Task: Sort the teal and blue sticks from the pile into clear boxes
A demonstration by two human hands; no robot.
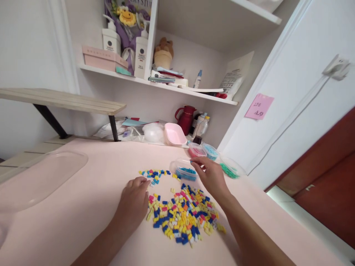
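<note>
My right hand (pixel 209 175) is raised over a clear tub (pixel 173 168) of blue toy bricks (pixel 186 171). Thumb and forefinger pinch a tiny blue toy brick (pixel 191 161), mostly covered by the fingertips. On the pink tabletop, my left hand (pixel 135 195) rests with bent fingers and the thumb apart. Its fingertips are at a few light-blue bricks (pixel 155 181), and I see nothing held there. A large heap of mixed toy bricks (pixel 184 214), yellow, navy, pink, orange and white, spreads between my forearms. A thinner band of bricks (pixel 161 172) curves behind it.
Tubs of pink bricks (pixel 197 150), light-blue bricks (pixel 210 151) and green bricks (pixel 229 170) stand beyond my right hand. A clear tray (pixel 41 177) lies at left. A pink bowl (pixel 175 133), red jug (pixel 186 119) and bottles (pixel 202 127) line the back beneath a shelf (pixel 191 88).
</note>
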